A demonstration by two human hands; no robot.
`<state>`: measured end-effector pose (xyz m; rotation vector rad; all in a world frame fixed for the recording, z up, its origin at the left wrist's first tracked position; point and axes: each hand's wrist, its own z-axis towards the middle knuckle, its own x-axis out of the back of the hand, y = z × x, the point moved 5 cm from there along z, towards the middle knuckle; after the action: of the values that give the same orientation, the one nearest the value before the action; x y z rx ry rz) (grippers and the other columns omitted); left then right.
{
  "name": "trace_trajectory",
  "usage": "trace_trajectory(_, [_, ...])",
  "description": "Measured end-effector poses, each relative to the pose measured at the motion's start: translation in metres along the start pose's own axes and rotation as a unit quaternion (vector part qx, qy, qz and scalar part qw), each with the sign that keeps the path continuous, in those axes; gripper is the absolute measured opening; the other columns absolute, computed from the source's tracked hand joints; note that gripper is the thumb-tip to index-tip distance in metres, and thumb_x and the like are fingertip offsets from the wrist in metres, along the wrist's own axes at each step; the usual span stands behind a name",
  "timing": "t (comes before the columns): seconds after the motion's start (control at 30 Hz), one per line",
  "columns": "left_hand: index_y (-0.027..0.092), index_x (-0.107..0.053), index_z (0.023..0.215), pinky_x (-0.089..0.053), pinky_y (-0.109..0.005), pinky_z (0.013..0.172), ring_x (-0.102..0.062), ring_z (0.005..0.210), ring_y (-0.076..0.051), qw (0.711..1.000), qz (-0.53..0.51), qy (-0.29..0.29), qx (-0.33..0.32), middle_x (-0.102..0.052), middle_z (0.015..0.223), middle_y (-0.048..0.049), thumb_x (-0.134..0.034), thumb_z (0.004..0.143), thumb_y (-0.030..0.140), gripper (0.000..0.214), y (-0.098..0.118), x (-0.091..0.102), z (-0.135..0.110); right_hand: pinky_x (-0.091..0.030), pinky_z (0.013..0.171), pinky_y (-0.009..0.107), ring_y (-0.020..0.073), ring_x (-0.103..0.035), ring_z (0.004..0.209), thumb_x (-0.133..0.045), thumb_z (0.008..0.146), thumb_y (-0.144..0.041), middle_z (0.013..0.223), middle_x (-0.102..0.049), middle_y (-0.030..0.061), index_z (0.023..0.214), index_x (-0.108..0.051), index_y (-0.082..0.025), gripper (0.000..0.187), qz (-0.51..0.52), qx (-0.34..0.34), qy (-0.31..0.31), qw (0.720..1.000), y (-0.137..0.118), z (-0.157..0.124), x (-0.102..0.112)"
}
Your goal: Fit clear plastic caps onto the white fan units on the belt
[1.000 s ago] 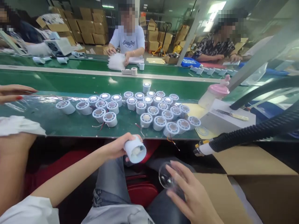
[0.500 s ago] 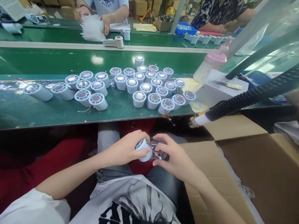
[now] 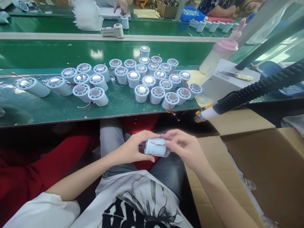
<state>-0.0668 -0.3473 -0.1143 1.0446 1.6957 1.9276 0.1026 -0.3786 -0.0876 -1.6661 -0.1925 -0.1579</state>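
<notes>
nearby, white cylinders (image 3: 133, 80), black hose (image 3: 256, 91), cardboard box (image 3: 261, 158)

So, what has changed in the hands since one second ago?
The hands came together: the left hand and right hand now both hold the white cylinder, with the clear cap pressed onto it. The cylinders on the green bench stayed in place.

No legible text, black print on the white shirt (image 3: 133, 205) too partial to read
</notes>
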Motion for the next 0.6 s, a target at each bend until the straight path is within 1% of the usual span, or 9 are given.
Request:
trace_trajectory(0.07, [0.028, -0.052, 0.129, -0.052, -0.036, 0.088, -0.058, 0.108, -0.024, 0.996, -0.076, -0.011, 0.042, -0.057, 0.125, -0.0089, -0.077, 0.067, 0.036, 0.068, 0.001, -0.002, -0.001, -0.055, 0.074, 0.033, 0.0223, -0.065, 0.091, -0.067, 0.077, -0.034, 0.092, -0.068, 0.0069, 0.054, -0.063, -0.019, 0.028, 0.067, -0.004, -0.013, 0.998, 0.004, 0.001, 0.002])
trace_trajectory(0.13, [0.025, -0.051, 0.128, -0.053, -0.033, 0.086, -0.061, 0.104, -0.022, 0.984, -0.156, -0.007, 0.087, -0.057, 0.125, -0.0090, -0.078, 0.067, 0.032, 0.067, 0.000, -0.003, -0.002, -0.055, 0.083, 0.037, 0.0249, -0.063, 0.102, -0.072, 0.074, -0.036, 0.106, -0.068, 0.0072, 0.070, -0.070, -0.022, 0.015, 0.070, 0.027, -0.053, 0.996, 0.003, -0.001, 0.001])
trace_trajectory(0.17, [0.024, -0.051, 0.127, -0.053, -0.033, 0.085, -0.062, 0.102, -0.021, 0.976, -0.192, -0.003, 0.106, -0.059, 0.123, -0.0091, -0.078, 0.066, 0.031, 0.067, 0.000, -0.003, -0.003, -0.053, 0.089, 0.039, 0.0260, -0.061, 0.109, -0.075, 0.072, -0.034, 0.114, -0.066, 0.0071, 0.083, -0.073, -0.023, 0.016, 0.030, 0.055, -0.072, 0.995, 0.002, -0.004, -0.001])
trace_trajectory(0.23, [0.023, -0.049, 0.127, -0.055, -0.031, 0.077, -0.064, 0.093, -0.019, 0.959, -0.247, -0.004, 0.141, -0.062, 0.116, -0.0085, -0.078, 0.067, 0.030, 0.067, -0.002, -0.003, -0.006, -0.049, 0.097, 0.040, 0.0261, -0.057, 0.117, -0.078, 0.069, -0.025, 0.127, -0.060, 0.0064, 0.104, -0.069, -0.026, 0.036, -0.086, 0.120, -0.086, 0.985, -0.003, -0.011, -0.003])
trace_trajectory(0.27, [0.024, -0.048, 0.127, -0.055, -0.029, 0.072, -0.064, 0.089, -0.018, 0.954, -0.261, -0.007, 0.151, -0.062, 0.114, -0.0080, -0.077, 0.068, 0.031, 0.066, -0.003, -0.003, -0.007, -0.048, 0.099, 0.039, 0.0256, -0.056, 0.118, -0.077, 0.070, -0.022, 0.130, -0.058, 0.0063, 0.110, -0.067, -0.027, 0.041, -0.136, 0.147, -0.082, 0.976, -0.004, -0.014, -0.004])
trace_trajectory(0.33, [0.025, -0.048, 0.128, -0.055, -0.028, 0.069, -0.064, 0.087, -0.018, 0.954, -0.259, -0.017, 0.148, -0.061, 0.116, -0.0082, -0.077, 0.068, 0.033, 0.067, -0.002, -0.001, -0.009, -0.049, 0.099, 0.038, 0.0249, -0.056, 0.118, -0.073, 0.075, -0.020, 0.131, -0.057, 0.0069, 0.111, -0.065, -0.026, 0.038, -0.180, 0.178, -0.075, 0.964, -0.007, -0.020, -0.004])
trace_trajectory(0.43, [0.028, -0.048, 0.131, -0.054, -0.031, 0.080, -0.062, 0.101, -0.022, 0.973, -0.197, -0.031, 0.114, -0.056, 0.128, -0.0084, -0.078, 0.067, 0.033, 0.070, 0.005, 0.003, -0.010, -0.050, 0.099, 0.039, 0.0263, -0.055, 0.120, -0.074, 0.075, -0.026, 0.131, -0.057, 0.0091, 0.111, -0.061, -0.024, 0.038, -0.155, 0.170, -0.095, 0.969, -0.005, -0.022, -0.005])
trace_trajectory(0.5, [0.030, -0.047, 0.133, -0.053, -0.034, 0.088, -0.059, 0.110, -0.025, 0.982, -0.160, -0.038, 0.096, -0.053, 0.134, -0.0077, -0.078, 0.067, 0.031, 0.073, 0.010, 0.006, -0.010, -0.052, 0.097, 0.040, 0.0271, -0.054, 0.121, -0.075, 0.075, -0.029, 0.131, -0.057, 0.0098, 0.111, -0.059, -0.023, 0.040, -0.118, 0.134, -0.108, 0.978, -0.002, -0.021, -0.004])
trace_trajectory(0.6, [0.031, -0.045, 0.135, -0.048, -0.036, 0.098, -0.054, 0.120, -0.025, 0.986, -0.148, -0.042, 0.069, -0.047, 0.141, -0.0069, -0.077, 0.068, 0.028, 0.075, 0.015, 0.008, -0.011, -0.054, 0.094, 0.040, 0.0278, -0.055, 0.120, -0.076, 0.073, -0.030, 0.130, -0.057, 0.0097, 0.111, -0.057, -0.024, 0.042, -0.070, 0.087, -0.117, 0.987, 0.001, -0.020, -0.003])
